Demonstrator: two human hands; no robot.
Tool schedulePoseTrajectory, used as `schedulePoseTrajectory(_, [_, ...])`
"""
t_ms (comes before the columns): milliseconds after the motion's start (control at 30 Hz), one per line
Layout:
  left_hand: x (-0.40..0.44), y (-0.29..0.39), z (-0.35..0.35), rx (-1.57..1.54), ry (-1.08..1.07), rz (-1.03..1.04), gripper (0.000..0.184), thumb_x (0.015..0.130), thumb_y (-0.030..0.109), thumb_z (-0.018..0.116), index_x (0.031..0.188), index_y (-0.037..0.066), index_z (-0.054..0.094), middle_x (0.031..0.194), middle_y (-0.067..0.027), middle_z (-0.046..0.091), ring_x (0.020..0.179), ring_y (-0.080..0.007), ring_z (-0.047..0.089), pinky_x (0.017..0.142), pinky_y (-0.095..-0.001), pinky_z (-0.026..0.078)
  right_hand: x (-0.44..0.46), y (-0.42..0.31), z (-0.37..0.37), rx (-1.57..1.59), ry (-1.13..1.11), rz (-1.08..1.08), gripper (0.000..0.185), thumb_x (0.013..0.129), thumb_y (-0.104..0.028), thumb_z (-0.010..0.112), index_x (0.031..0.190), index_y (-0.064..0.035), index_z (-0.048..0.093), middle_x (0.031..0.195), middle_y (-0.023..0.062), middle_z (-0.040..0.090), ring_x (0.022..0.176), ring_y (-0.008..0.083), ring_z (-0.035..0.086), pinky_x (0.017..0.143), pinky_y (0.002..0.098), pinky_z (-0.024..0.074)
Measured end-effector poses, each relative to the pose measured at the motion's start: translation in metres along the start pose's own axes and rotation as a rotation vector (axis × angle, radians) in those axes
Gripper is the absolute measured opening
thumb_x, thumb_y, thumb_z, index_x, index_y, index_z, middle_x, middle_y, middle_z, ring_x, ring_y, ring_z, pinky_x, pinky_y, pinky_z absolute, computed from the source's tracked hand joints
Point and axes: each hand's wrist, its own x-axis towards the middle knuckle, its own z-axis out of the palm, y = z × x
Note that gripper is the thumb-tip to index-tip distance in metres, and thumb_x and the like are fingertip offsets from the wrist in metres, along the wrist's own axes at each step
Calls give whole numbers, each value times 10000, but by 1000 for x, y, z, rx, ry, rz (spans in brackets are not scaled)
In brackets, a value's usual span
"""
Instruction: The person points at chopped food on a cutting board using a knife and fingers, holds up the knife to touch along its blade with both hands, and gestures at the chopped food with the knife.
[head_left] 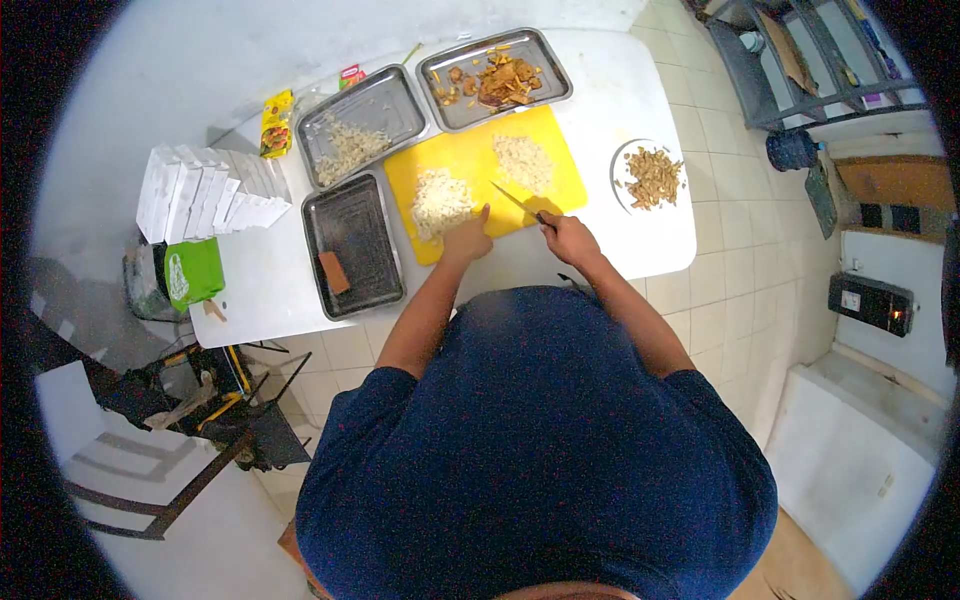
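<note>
A yellow cutting board (430,160) lies on the white table. My right hand (568,241) is closed round the handle of a knife (520,204), its blade pointing up and left over the board. My left hand (468,240) is at the board's near edge, touching or just beside a heap of white chopped pieces (441,203). One of its fingers is stretched out; the others are partly hidden. A second, paler heap of finely chopped pieces (523,164) sits on the board's right half, beyond the knife tip.
Around the board stand a metal tray with browned pieces (507,80), another with pale bits (345,150), and a dark tray (350,225) with a reddish-brown block (334,272). A plate of brown pieces (652,178) is at right; white folded boxes (205,190) at left.
</note>
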Motion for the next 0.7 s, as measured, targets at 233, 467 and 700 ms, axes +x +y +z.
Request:
schedulePoseTrajectory(233, [-5, 3, -6, -18, -34, -11, 836, 803, 240, 527, 1533, 327, 129, 1205, -257, 608, 1068, -415, 616, 958, -517, 465, 4, 18, 28, 49, -2, -113, 372, 918, -264, 556, 1260, -127, 611, 930, 255, 661, 853, 409, 646, 781, 462, 511])
schedulePoseTrajectory(467, [-4, -1, 5, 85, 58, 13, 823, 789, 232, 548, 1531, 275, 194, 1022, -211, 669, 947, -355, 661, 816, -474, 523, 8, 27, 20, 104, 115, -39, 365, 914, -267, 567, 1244, -122, 622, 884, 244, 664, 799, 407, 642, 742, 459, 505])
schedulePoseTrajectory(700, [5, -8, 2, -90, 91, 2, 782, 800, 230, 523, 1523, 241, 226, 1047, -230, 664, 942, -359, 662, 820, -486, 518, 8, 23, 19, 44, -30, -9, 374, 923, -280, 538, 1265, -147, 606, 985, 235, 670, 888, 411, 651, 820, 490, 522])
